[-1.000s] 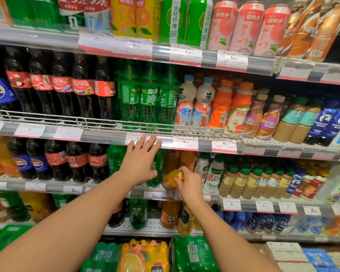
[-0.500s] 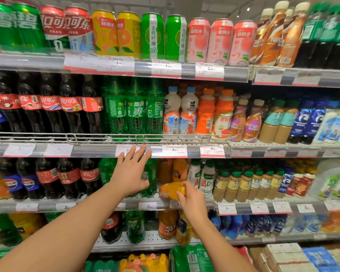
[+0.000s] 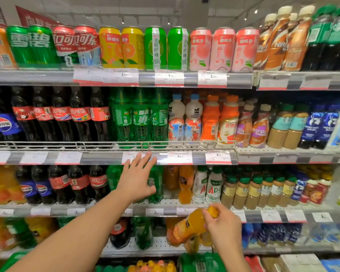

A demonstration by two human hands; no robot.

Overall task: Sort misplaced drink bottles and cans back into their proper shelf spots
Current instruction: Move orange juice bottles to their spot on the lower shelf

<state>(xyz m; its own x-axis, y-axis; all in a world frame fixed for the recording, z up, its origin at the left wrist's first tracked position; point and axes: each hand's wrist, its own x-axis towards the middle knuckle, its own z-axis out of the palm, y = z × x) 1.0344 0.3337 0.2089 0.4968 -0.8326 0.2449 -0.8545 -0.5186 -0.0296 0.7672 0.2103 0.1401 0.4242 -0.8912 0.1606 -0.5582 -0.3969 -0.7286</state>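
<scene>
Shop shelves, left hand (image 3: 136,179) spread open, right hand (image 3: 223,224) gripping orange bottle (image 3: 186,228)

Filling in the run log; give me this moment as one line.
right hand: grips tilted orange plastic juice bottle by its neck | left hand: fingers spread before green plastic soda bottle

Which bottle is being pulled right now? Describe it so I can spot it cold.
Start at the third shelf down, where green soda bottles meet orange ones. Just below its edge, the right hand grips an orange drink bottle by the neck. Unlike the upright shelved bottles, it is tilted and off the shelf.
</scene>
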